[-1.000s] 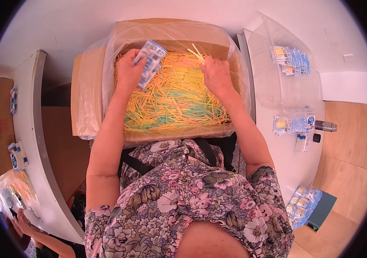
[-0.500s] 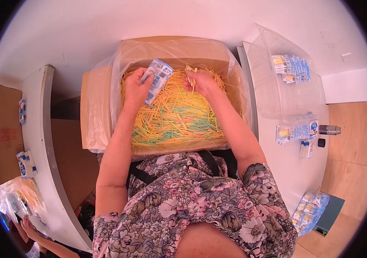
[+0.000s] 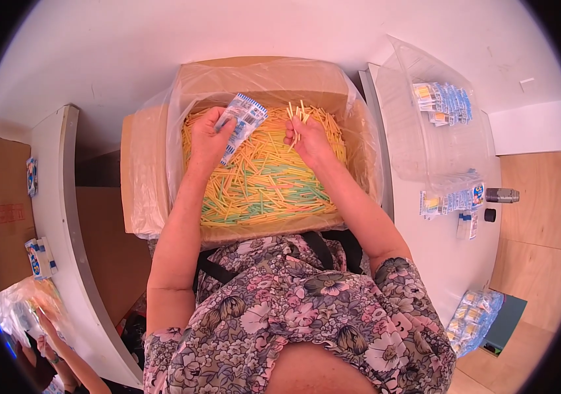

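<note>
- Yellow thin sticks (image 3: 297,117), a small bunch of them, stand upright and pinched between the fingers of the right hand (image 3: 310,141), their tips fanned out just above the knuckles.
- Closed around that bunch, the right hand hovers over the far right part of a large cardboard box (image 3: 133,174).
- Blue and white printed plastic packet (image 3: 241,121), small and flat, sits gripped in the left hand (image 3: 209,138), tilted so its upper end points toward the right hand.
- Both hands are near each other, with the packet's top corner just beside the bunch of sticks but apart from it.
- Loose sticks (image 3: 264,184) in yellow, orange and green fill the box as a deep heap under both hands.
- Clear plastic liner (image 3: 162,131) lines the box and folds out over its rim.
- Flowered dress (image 3: 293,315) of the person fills the lower middle, touching the near edge of the box.
- White table (image 3: 438,249) at the right carries a clear plastic tub (image 3: 412,131) holding more blue and white packets (image 3: 443,104).
- Near the tub lie a few further packets (image 3: 452,200), a small dark cylinder (image 3: 502,195) and a bag of packets (image 3: 474,318) at the table's near end.
- At the lower left, another person's hand (image 3: 44,322) works beside a curved white counter (image 3: 64,217) that bears 2 small packs (image 3: 41,257).
</note>
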`<action>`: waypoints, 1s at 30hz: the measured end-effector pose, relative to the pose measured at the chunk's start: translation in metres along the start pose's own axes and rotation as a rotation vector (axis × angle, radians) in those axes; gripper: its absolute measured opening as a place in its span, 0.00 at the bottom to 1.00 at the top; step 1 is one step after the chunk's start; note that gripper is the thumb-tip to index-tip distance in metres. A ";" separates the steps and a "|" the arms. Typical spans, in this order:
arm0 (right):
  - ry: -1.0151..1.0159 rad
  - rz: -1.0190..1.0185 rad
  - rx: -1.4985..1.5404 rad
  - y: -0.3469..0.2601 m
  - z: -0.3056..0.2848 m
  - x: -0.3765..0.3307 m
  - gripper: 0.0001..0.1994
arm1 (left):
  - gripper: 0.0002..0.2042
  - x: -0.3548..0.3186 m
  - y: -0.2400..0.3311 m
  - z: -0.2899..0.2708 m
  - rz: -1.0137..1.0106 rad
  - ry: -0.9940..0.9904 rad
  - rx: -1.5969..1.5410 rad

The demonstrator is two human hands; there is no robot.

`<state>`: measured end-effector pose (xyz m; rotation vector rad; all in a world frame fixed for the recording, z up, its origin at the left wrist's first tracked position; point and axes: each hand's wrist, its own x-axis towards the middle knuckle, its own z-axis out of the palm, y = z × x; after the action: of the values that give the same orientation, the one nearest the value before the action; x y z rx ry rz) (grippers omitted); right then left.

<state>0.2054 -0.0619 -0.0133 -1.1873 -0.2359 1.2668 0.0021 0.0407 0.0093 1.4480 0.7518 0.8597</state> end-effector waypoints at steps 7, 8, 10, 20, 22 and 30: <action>-0.026 0.083 -0.014 -0.012 0.011 0.038 0.06 | 0.05 -0.002 0.008 0.005 -0.001 0.020 0.002; -0.026 0.081 -0.012 -0.015 0.011 0.044 0.06 | 0.05 -0.001 0.008 0.004 0.000 0.018 0.004; -0.080 0.255 0.086 -0.018 0.010 0.052 0.07 | 0.05 0.000 0.006 0.004 -0.005 0.024 0.007; 0.086 0.161 -0.025 -0.019 0.018 0.031 0.11 | 0.05 -0.003 0.014 0.005 -0.020 0.005 0.002; 0.029 0.236 0.098 -0.022 0.018 0.034 0.12 | 0.06 -0.005 0.020 0.004 -0.228 -0.104 -0.346; -0.055 0.072 0.164 -0.012 0.042 -0.035 0.17 | 0.09 -0.020 0.014 0.021 -0.279 -0.894 -0.089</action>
<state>0.1699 -0.0658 0.0298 -1.0287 -0.1275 1.3567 0.0091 0.0126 0.0216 1.4135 0.2129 -0.0117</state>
